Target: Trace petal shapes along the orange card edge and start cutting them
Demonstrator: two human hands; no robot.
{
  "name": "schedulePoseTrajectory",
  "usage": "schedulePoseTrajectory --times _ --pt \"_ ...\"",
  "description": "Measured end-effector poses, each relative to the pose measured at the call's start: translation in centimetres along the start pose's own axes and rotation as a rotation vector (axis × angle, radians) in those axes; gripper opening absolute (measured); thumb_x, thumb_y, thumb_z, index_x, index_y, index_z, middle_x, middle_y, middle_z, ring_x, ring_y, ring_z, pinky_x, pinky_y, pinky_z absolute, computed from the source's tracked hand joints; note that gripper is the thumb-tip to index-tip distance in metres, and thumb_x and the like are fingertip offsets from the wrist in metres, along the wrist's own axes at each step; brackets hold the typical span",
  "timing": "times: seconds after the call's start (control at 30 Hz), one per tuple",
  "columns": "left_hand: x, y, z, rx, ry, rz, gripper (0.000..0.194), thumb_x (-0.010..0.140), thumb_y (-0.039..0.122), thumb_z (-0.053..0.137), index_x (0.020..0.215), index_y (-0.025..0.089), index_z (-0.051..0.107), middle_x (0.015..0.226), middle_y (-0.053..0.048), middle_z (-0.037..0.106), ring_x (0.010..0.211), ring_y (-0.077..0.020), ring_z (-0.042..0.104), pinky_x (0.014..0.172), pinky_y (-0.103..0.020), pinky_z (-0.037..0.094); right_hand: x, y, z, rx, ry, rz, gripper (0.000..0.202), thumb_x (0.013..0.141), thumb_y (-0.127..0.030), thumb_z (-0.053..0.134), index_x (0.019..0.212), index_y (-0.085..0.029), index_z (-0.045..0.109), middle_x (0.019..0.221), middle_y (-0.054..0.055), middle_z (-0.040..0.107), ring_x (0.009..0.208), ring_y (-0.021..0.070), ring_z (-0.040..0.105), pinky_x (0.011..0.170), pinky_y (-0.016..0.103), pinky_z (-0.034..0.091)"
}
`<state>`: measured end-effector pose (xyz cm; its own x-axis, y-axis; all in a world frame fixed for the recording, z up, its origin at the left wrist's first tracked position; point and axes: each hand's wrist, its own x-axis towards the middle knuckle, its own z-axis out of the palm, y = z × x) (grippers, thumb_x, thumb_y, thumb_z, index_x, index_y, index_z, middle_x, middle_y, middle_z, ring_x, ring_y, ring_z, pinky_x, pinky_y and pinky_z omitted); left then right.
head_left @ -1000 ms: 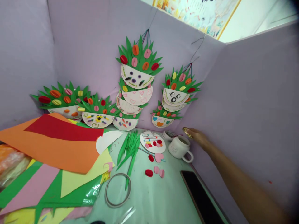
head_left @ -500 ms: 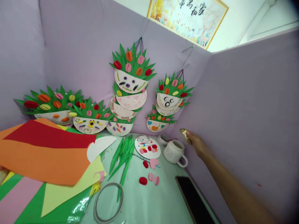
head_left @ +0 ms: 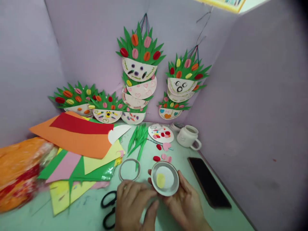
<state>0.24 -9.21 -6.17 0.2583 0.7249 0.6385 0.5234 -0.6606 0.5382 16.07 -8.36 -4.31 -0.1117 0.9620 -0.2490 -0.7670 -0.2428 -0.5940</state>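
Shallow round dish (head_left: 155,184) is in the right hand (head_left: 184,205), held over the surface (head_left: 181,160), between the black-handled scissors (head_left: 107,206) and the phone (head_left: 209,183) by the right edge. Near edge not in view.

Right hand: palm under, fingers wrapped round the far-left side, thumb side along the right of the rim. Left hand (head_left: 136,203): just beside the near-left rim, fingers bent; motion blur, can't tell if it's pinching anything.

Orientation: dish is round, no long axis. Open face up, tipped slightly toward the wearer, I think. Yellow paper oval (head_left: 160,181) inside, left of centre, long axis roughly near-to-back.

Handling, my take: keep the dish level so the oval doesn't slide. Brace from below, keep the right hand still, move only the left. Pick thin paper by its edge, light pinch, no crease. Keep left wrist clear of the scissors.
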Motion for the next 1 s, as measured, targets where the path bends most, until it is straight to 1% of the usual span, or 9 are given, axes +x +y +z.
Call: schedulePoseTrajectory --times 0.07,0.2,0.33,0.43,0.57,0.67,0.77,0.87,1.0 --pt "1.2 0.1 -0.1 0.028 0.07 0.04 0.011 0.081 0.015 0.061 0.089 0.023 0.062 0.08 0.001 0.063 0.077 -0.0178 0.058 0.087 -0.041 0.036 -0.2 0.9 -0.1 0.088 0.04 -0.021 0.034 0.072 -0.047 0.072 0.097 -0.025 0.076 0.105 0.006 0.075 0.107 0.0298 0.064 0.1 0.048 0.042" --pt "1.8 1.5 0.6 0.128 0.033 -0.004 0.007 0.077 0.018 0.059 0.083 0.021 0.061 0.076 -0.001 0.062 0.074 -0.0211 0.056 0.093 -0.049 0.031 -0.6 2.1 -0.6 0.043 0.037 -0.072 0.043 0.067 -0.051 0.077 0.1 -0.024 0.076 0.109 0.005 0.074 0.114 0.0287 0.06 0.108 0.043 0.035" --pt "1.6 2.5 1.2 0.235 0.006 -0.087 0.01 0.074 0.017 0.051 0.072 0.02 0.06 0.069 -0.003 0.06 0.07 -0.022 0.054 0.099 -0.053 0.026 -1.3 3.3 -1.1 -0.057 -0.018 -0.143 0.047 0.073 -0.053 0.072 0.111 -0.025 0.072 0.126 0.004 0.066 0.129 0.0271 0.048 0.113 0.041 0.028" --pt "1.9 2.5 1.2 0.289 -0.038 -0.064 0.013 0.07 0.015 0.048 0.067 0.019 0.06 0.065 -0.003 0.059 0.068 -0.0221 0.055 0.099 -0.053 0.027 -1.6 4.0 -1.1 -0.146 0.015 -0.212 0.051 0.077 -0.055 0.069 0.118 -0.025 0.067 0.132 0.005 0.062 0.131 0.0265 0.046 0.115 0.042 0.024" --pt "2.5 2.2 1.1 0.331 -0.056 -0.039 0.018 0.071 0.012 0.044 0.06 0.018 0.058 0.061 -0.003 0.058 0.065 -0.0206 0.056 0.097 -0.051 0.029 -1.4 3.9 -0.9 -0.179 0.05 -0.266 0.053 0.077 -0.055 0.068 0.121 -0.025 0.064 0.132 0.005 0.062 0.129 0.0267 0.048 0.113 0.043 0.026" --pt "3.6 1.7 0.8 0.305 -0.144 -0.124 0.02 0.075 0.014 0.044 0.062 0.018 0.059 0.064 -0.002 0.061 0.067 -0.019 0.058 0.098 -0.05 0.029 -0.9 2.7 -1.1 -0.127 0.013 -0.245 0.05 0.077 -0.055 0.068 0.117 -0.025 0.067 0.129 0.004 0.064 0.129 0.0258 0.047 0.112 0.042 0.029" --pt "6.0 0.5 0.6 0.283 -0.301 -0.259 0.018 0.078 0.014 0.048 0.065 0.019 0.06 0.068 0.0 0.064 0.071 -0.0175 0.059 0.098 -0.047 0.031 -0.9 0.4 -1.8 -0.049 0.067 -0.251 0.046 0.074 -0.054 0.071 0.112 -0.027 0.071 0.129 0.002 0.064 0.132 0.0259 0.045 0.11 0.042 0.033" --pt "10.3 -1.9 1.5 0.295 -0.385 -0.326 0.025 0.085 0.014 0.049 0.064 0.017 0.059 0.062 0.0 0.06 0.071 -0.018 0.059 0.086 -0.041 0.043 -1.3 -1.5 -3.3 0.039 0.178 -0.229 0.047 0.067 -0.052 0.077 0.106 -0.027 0.073 0.127 0.003 0.066 0.13 0.0299 0.047 0.104 0.047 0.042" --pt "17.5 -6.5 4.7 0.296 -0.473 -0.447 0.023 0.092 0.034 0.057 0.101 0.014 0.062 0.099 -0.005 0.064 0.087 -0.0177 0.062 0.078 -0.037 0.052 -1.8 -1.2 -5.5 0.163 0.23 -0.174 0.045 0.067 -0.052 0.078 0.103 -0.024 0.075 0.118 0.003 0.07 0.116 0.0303 0.06 0.096 0.047 0.049"
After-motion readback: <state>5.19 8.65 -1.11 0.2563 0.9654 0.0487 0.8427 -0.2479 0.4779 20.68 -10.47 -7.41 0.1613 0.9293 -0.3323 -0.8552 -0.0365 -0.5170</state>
